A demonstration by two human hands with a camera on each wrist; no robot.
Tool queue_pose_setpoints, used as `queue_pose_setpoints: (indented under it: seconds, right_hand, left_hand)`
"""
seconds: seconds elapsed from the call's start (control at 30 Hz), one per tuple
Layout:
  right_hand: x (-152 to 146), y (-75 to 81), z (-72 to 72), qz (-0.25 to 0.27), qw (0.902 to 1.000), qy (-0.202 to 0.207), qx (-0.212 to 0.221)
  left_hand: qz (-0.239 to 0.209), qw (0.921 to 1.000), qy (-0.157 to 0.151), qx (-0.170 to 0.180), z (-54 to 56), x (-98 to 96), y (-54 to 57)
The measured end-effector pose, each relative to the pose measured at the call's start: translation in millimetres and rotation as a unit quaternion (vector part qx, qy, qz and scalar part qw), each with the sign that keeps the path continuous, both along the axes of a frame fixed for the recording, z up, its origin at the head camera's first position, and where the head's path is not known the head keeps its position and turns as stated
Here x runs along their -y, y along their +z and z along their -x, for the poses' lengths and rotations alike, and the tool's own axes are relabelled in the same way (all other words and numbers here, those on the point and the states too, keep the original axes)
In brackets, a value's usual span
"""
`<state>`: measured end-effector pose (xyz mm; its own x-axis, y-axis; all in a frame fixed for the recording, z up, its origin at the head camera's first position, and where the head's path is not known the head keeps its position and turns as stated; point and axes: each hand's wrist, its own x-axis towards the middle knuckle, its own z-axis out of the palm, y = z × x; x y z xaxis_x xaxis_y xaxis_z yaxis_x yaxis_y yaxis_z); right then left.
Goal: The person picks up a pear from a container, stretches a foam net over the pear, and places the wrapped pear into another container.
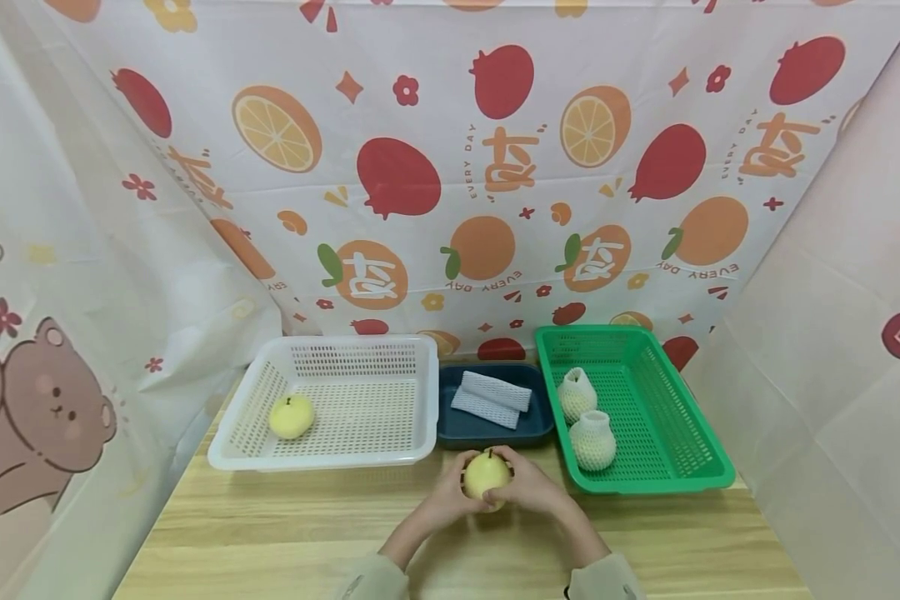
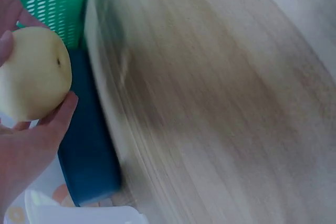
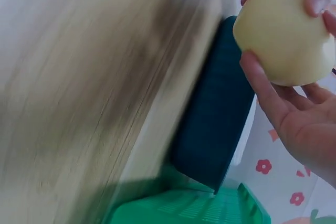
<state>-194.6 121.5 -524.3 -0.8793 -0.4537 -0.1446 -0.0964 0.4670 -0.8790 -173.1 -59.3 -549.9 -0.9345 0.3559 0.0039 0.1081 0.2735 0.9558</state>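
A yellow pear (image 1: pixel 486 475) with a short dark stem is held up between both hands, in front of the dark blue tray. My left hand (image 1: pixel 450 492) grips its left side, and my right hand (image 1: pixel 528 483) grips its right side. In the left wrist view the pear (image 2: pixel 34 74) shows between the curled fingers and thumb of the left hand (image 2: pixel 31 153). The right wrist view has the right hand (image 3: pixel 304 119) cupped round the pear (image 3: pixel 283 35) from one side. Two white foam net sleeves (image 1: pixel 491 398) lie flat in the blue tray (image 1: pixel 450 437).
A white basket (image 1: pixel 322 460) on the left holds another yellow pear (image 1: pixel 292 417). To the right stands a green basket (image 1: pixel 660 417) with two pears in foam nets (image 1: pixel 592 440) along its left side. All rest on a wooden table (image 1: pixel 285 533) before a fruit-print curtain (image 1: pixel 435 108).
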Motion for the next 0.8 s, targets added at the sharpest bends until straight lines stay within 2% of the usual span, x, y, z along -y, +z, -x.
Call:
queue_pose_setpoints:
  seconds: [0.17, 0.33, 0.53, 0.8]
  right_hand:
    - [2, -11.6, 1.4, -0.045, 0.997, 0.03, -0.055]
    - [1, -23.0, 2.3, -0.055, 0.9934, 0.049, -0.088]
    - [-4, -32.1, 6.6, -0.068, 0.9903, 0.06, -0.106]
    - [-8, -35.4, 7.4, -0.061, 0.989, 0.076, -0.111]
  left_hand:
    - [0.057, 0.9971, 0.001, -0.05, 3.0, -4.1, -9.0]
    - [0.082, 0.9945, 0.005, -0.066, 3.2, -7.8, -15.2]
    - [0.088, 0.9933, 0.005, -0.075, 3.7, -9.9, -17.6]
    - [0.091, 0.9939, -0.006, -0.062, 4.8, -9.2, -22.0]
